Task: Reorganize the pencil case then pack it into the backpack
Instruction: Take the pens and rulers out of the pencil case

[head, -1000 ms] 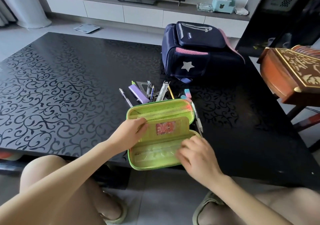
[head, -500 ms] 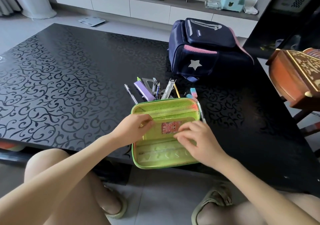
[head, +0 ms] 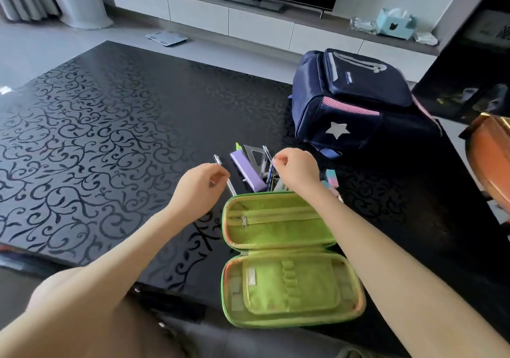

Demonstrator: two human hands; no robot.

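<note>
The green pencil case [head: 292, 288] lies open and flat at the near edge of the black table [head: 110, 136], right in front of the person. Its long side goes from left to right. The pens and other bits sit in a small heap just behind the far edge of the case, between it and the blue backpack [head: 353, 103]. They point the other way, away from the person and toward the backpack.

The right hand [head: 296, 168] is over the heap. Its thumb and finger pinch the top of a blue pen [head: 271, 169]. The left hand [head: 201, 182] is at the left side of the heap. Its fingers curl over a silver pen [head: 217, 161] that lies a little apart from the rest. It may be holding that pen or only touching it, I cannot tell from here.

So each hand has its own pen close by. I think the next move is to pull a pen back toward the body and turn it sideways, so it lies along the case and fits inside. The backpack sits behind the heap and does not touch the case
</note>
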